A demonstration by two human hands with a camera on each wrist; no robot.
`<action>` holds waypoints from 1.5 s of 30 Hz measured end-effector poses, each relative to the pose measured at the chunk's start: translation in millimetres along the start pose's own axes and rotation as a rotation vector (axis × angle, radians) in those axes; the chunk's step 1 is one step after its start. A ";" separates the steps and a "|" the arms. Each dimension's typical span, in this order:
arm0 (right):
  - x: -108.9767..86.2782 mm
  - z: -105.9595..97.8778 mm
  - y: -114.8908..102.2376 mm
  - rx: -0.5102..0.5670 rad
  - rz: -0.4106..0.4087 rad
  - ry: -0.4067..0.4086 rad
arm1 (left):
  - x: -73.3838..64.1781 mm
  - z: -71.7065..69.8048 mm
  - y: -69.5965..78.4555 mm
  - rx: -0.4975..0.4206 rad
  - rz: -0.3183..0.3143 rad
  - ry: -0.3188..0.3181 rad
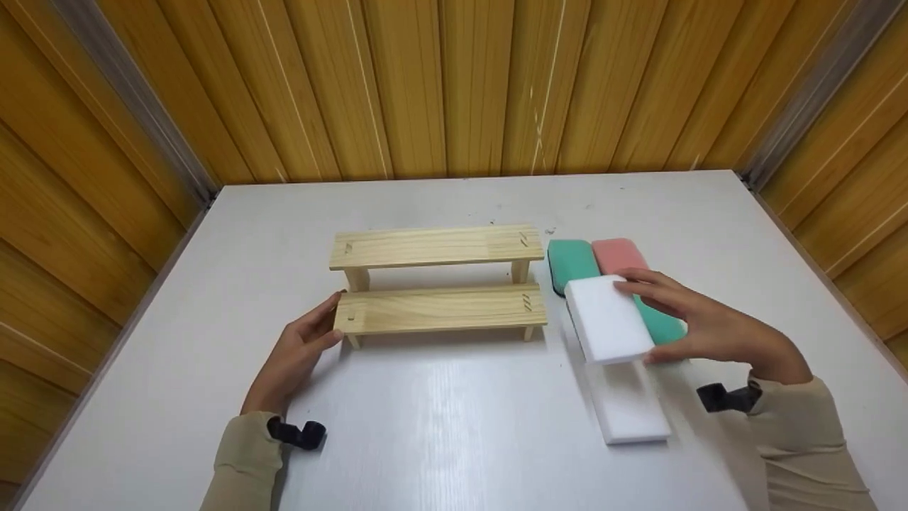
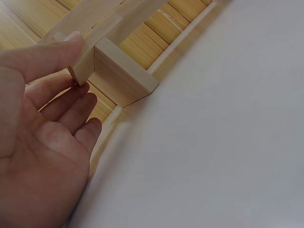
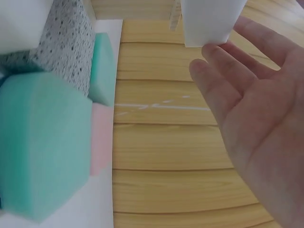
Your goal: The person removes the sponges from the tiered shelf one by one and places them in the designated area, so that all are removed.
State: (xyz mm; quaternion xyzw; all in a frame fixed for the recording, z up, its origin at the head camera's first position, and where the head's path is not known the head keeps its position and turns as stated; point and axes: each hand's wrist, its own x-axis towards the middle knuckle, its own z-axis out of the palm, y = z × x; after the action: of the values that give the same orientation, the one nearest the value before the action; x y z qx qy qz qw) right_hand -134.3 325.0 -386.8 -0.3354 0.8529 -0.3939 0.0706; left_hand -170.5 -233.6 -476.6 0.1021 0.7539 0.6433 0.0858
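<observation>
A two-step wooden stand (image 1: 440, 310) stands mid-table. My left hand (image 1: 298, 348) pinches the left end of its lower board; in the left wrist view the thumb lies on one side of the board (image 2: 85, 69) and fingertips on the other. On the right, my right hand (image 1: 709, 319) holds a white sponge block (image 1: 611, 319) by its edges between thumb and fingers, raised over the other sponges. The right wrist view shows the same white block (image 3: 209, 23) at the fingertips. Beneath it, another white sponge (image 1: 635, 415) lies on the table.
Beside the stand lie a green sponge (image 1: 573, 261), a pink sponge (image 1: 618, 254) and a second green sponge (image 1: 663, 323), partly behind my right hand. A grey speckled sponge (image 3: 69, 50) shows only in the right wrist view. Wood-look panels (image 1: 468, 85) wall the white table (image 1: 440, 440).
</observation>
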 end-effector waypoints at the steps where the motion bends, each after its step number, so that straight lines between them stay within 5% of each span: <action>1: -2.9 -0.7 1.5 0.016 -0.004 0.000 | 0.2 0.2 -0.1 -0.003 0.001 -0.001; 26: -66.1 -11.2 30.8 0.191 -0.124 -0.088 | 0.5 0.8 -1.1 -0.013 0.002 0.007; 45: -97.7 -8.1 33.9 0.125 0.040 -0.069 | -0.3 0.4 -0.4 -0.012 0.017 -0.003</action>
State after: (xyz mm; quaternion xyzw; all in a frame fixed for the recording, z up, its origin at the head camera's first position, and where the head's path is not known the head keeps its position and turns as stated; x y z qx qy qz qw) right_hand -80.2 407.1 -419.7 -0.3265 0.8303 -0.4329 0.1285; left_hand -170.1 -233.3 -477.1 0.1088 0.7490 0.6484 0.0823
